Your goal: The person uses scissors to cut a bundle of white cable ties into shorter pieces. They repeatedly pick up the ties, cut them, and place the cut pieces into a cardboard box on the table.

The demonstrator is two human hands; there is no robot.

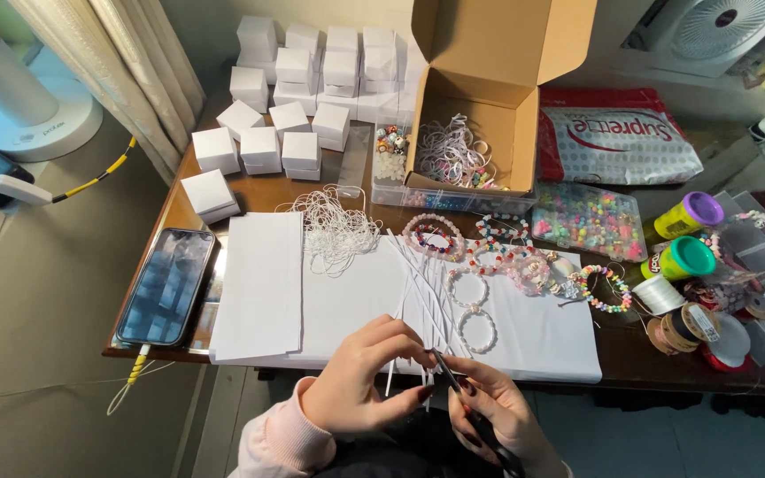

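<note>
White strips: thin, light and limp, judged easily creased; fanned on the white sheet at the counter's near edge. One end is pinched in the closed left hand; dark scissors are gripped by the right hand. Best held near the cut.

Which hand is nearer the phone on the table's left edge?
Left. The left hand sits right of and below the phone, at the table's front edge; the right hand, holding scissors, is farther right still.

White strips fanned; dark scissors upright.
</note>
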